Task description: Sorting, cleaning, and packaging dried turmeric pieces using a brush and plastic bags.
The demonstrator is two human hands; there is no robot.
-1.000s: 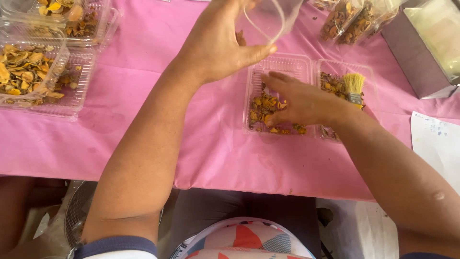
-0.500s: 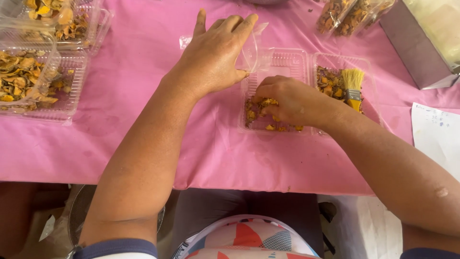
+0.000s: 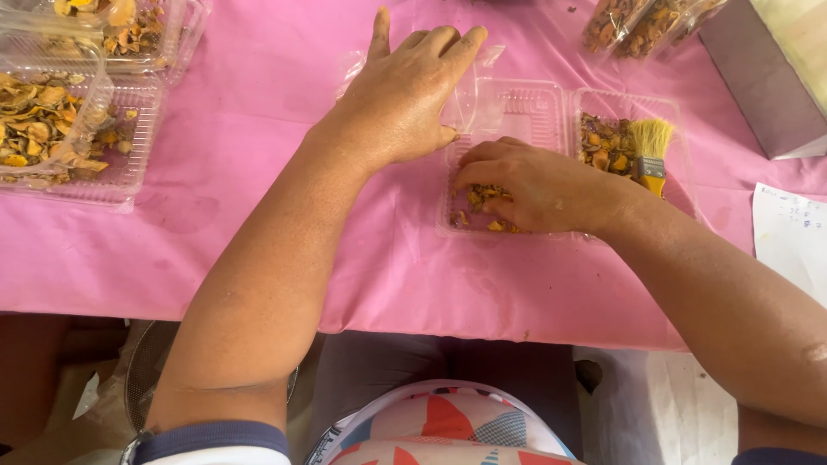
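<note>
My left hand lies flat, fingers spread, on a clear plastic lid or bag on the pink tablecloth. Just right of it, my right hand reaches into a clear plastic tray and its curled fingers close on small yellow-orange dried pieces at the tray's near left corner. The hand hides much of the tray's contents. A yellow-handled brush rests in the neighbouring tray of dried pieces.
Clear trays heaped with yellow dried slices stand at the far left. Bags of dried pieces and a grey box sit at the back right. A white sheet of paper lies at the right edge.
My left hand has come down from holding a clear container in the air and now lies flat on the plastic beside the tray. My right hand has gathered the pieces towards the tray's near corner.
</note>
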